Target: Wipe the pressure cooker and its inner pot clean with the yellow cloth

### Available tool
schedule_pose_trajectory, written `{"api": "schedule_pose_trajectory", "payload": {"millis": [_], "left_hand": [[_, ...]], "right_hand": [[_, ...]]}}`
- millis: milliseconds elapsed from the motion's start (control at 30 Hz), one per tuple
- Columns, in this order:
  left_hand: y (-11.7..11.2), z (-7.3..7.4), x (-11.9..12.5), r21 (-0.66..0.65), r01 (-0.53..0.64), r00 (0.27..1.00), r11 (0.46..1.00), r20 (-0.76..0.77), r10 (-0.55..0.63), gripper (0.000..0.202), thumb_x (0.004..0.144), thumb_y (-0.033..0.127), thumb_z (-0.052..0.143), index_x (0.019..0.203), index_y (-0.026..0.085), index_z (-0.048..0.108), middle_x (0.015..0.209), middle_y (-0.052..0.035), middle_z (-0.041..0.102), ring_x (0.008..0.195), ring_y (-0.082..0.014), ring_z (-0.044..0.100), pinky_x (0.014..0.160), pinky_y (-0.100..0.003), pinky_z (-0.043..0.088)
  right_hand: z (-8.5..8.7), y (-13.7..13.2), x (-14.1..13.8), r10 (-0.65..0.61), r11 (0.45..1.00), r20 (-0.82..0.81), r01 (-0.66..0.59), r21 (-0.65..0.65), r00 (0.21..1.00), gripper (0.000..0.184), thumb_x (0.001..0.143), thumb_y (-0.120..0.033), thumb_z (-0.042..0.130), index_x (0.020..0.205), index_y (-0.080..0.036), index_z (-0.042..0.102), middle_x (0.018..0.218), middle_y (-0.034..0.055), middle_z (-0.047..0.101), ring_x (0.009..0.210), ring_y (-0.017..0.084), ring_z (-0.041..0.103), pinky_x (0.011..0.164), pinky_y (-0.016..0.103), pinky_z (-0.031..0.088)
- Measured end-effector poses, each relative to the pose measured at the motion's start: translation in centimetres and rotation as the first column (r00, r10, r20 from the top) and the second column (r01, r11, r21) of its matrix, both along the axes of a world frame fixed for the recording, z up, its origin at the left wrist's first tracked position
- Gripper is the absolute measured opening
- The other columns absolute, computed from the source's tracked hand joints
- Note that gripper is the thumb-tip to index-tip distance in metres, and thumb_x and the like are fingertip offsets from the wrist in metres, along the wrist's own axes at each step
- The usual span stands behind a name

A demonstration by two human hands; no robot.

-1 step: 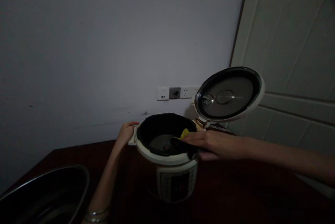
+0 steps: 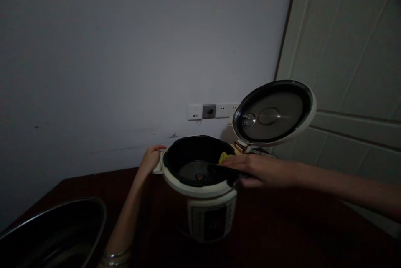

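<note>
head cam | looks forward and down over the table (image 2: 282, 234) | faces the wall (image 2: 125, 51) | rice cooker (image 2: 200, 188) near, low centre | single view

One rice cooker (image 2: 209, 213), one raised lid (image 2: 274, 111), one yellow cloth (image 2: 224, 157), one metal pot (image 2: 53, 226), two hands (left hand (image 2: 151, 158), right hand (image 2: 260, 170)), three wall plates (image 2: 209, 111) and one door (image 2: 351, 51) are showing around one tabletop (image 2: 282, 234).

Glossy metal lid (image 2: 273, 112); white plastic cooker (image 2: 200, 201); yellow cloth (image 2: 224, 158); dark wood table (image 2: 282, 230).

Right hand (image 2: 260, 170) and yellow cloth (image 2: 224, 158) slightly farther back over cooker (image 2: 206, 213)
</note>
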State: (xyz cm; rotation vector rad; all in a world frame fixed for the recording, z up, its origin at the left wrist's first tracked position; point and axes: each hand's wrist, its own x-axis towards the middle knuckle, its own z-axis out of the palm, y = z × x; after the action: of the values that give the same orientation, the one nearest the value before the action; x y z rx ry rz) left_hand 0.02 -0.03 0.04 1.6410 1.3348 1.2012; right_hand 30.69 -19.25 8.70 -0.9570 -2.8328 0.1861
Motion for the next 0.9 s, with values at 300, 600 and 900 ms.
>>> {"api": "schedule_pose_trajectory", "payload": {"millis": [300,600,900], "left_hand": [[-0.1,0.2,0.0,-0.004,-0.025,0.999,1.000,-0.024,0.025,0.040,0.058,0.014,0.042,0.088,0.012,0.069,0.072,-0.0066,0.070,0.070,-0.0202,0.064,0.067,-0.030,0.049],[-0.2,0.6,-0.1,-0.002,0.010,0.999,1.000,-0.045,-0.010,0.041,0.057,0.017,0.043,0.089,0.012,0.068,0.077,-0.0075,0.071,0.073,-0.0206,0.065,0.068,-0.029,0.049],[-0.4,0.6,-0.1,-0.005,0.025,0.999,1.000,-0.044,-0.025,0.040,0.056,0.018,0.042,0.085,0.012,0.068,0.078,-0.0082,0.071,0.071,-0.0204,0.064,0.067,-0.028,0.048]], "right_hand": [[-2.6,8.5,2.3,-0.275,0.952,0.051,0.264,0.157,0.960,0.040,0.089,-0.021,0.042,0.126,-0.007,0.048,0.125,0.0188,0.053,0.119,0.024,0.048,0.103,0.041,0.036],[-2.6,18.1,-3.3,-0.261,0.951,0.075,0.243,0.190,0.962,0.041,0.088,-0.016,0.044,0.128,-0.008,0.043,0.132,0.0194,0.048,0.122,0.022,0.046,0.101,0.038,0.037],[-1.1,14.8,-2.1,-0.257,0.958,0.120,0.236,0.165,0.959,0.025,0.084,-0.008,0.044,0.105,-0.009,0.058,0.110,0.0146,0.064,0.099,0.021,0.061,0.086,0.031,0.047]]}}
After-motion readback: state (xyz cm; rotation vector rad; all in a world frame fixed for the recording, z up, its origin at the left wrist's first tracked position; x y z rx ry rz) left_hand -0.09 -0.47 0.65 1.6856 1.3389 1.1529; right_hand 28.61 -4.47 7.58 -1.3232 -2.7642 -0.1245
